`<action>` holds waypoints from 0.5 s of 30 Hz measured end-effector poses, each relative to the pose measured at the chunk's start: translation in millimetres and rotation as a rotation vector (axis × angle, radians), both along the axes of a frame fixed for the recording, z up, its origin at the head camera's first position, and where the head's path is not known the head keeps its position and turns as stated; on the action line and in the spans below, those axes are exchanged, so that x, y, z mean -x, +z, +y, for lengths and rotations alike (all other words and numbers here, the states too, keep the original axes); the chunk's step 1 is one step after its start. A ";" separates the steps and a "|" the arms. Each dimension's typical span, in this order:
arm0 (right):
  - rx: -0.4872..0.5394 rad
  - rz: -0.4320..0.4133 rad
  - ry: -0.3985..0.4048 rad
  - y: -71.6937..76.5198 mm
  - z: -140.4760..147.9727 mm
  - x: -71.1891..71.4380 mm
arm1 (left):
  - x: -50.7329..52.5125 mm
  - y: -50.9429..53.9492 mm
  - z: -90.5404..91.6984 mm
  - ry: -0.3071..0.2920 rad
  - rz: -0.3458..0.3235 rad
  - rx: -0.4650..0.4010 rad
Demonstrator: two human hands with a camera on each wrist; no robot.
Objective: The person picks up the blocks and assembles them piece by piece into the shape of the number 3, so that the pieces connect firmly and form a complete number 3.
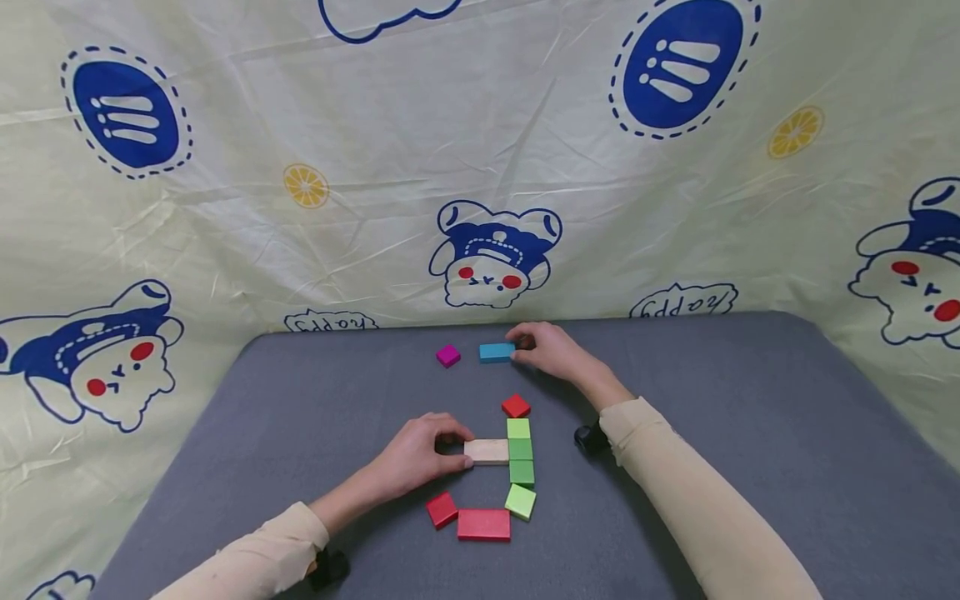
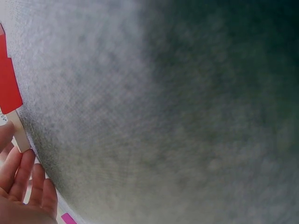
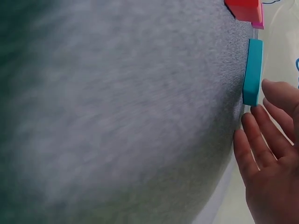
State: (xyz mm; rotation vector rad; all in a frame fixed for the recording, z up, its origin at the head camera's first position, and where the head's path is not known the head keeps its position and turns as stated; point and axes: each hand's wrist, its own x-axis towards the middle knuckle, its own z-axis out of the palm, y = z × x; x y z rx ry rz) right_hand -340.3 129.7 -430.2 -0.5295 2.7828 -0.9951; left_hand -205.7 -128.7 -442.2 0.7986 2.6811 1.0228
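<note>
In the head view my left hand (image 1: 416, 454) pinches the left end of a pale wooden block (image 1: 487, 452) between thumb and fingers. The block's right end meets a column of light and dark green blocks (image 1: 521, 448). Close to the table's far edge, my right hand (image 1: 555, 350) is at the right end of a blue rectangular block (image 1: 494, 353). In the right wrist view, the fingers extend fairly straight beside that block (image 3: 252, 72), and the thumb seems slightly apart from it. A magenta block (image 1: 448, 356) lies left of the blue one.
Above the green column sits a small red block (image 1: 516, 406), turned askew. Below lie a large red rectangle (image 1: 483, 525) and a tilted red square (image 1: 442, 510). All rest on a grey table (image 1: 315, 400), with a printed cloth (image 1: 375, 250) hanging behind it.
</note>
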 end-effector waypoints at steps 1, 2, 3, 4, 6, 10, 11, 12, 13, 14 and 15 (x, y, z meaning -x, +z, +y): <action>-0.002 -0.004 -0.002 0.1 -0.7 0.9 | 0.0 0.2 0.0 -0.001 0.000 -0.001; -0.007 -0.005 -0.002 0.5 -1.4 1.6 | 0.1 0.4 0.0 -0.002 0.000 -0.002; -0.011 -0.006 0.000 1.1 -2.1 2.0 | 0.1 0.5 0.1 -0.003 0.001 -0.002; -0.017 -0.008 0.001 1.3 -2.8 2.4 | 0.2 0.6 0.0 -0.005 0.002 -0.002; -0.033 -0.014 -0.004 1.4 -4.4 3.3 | 0.3 0.6 -0.1 -0.005 0.002 -0.001; -0.061 -0.016 0.000 0.8 -6.6 5.6 | 0.4 0.0 -0.2 -0.001 0.004 0.005; -0.063 -0.018 0.001 0.8 -6.9 5.9 | 0.3 0.0 -0.1 0.000 0.004 0.006; -0.063 -0.018 0.002 0.8 -6.9 6.2 | 0.3 0.0 0.0 0.000 0.005 0.007; -0.062 -0.016 0.002 0.8 -6.9 6.4 | 0.1 0.1 0.1 0.001 0.005 0.007; -0.060 -0.016 0.001 0.9 -6.7 6.4 | -0.1 0.4 0.1 0.002 0.004 0.007; -0.059 -0.018 -0.004 0.8 -6.8 6.5 | -0.3 0.5 0.1 0.003 0.004 0.006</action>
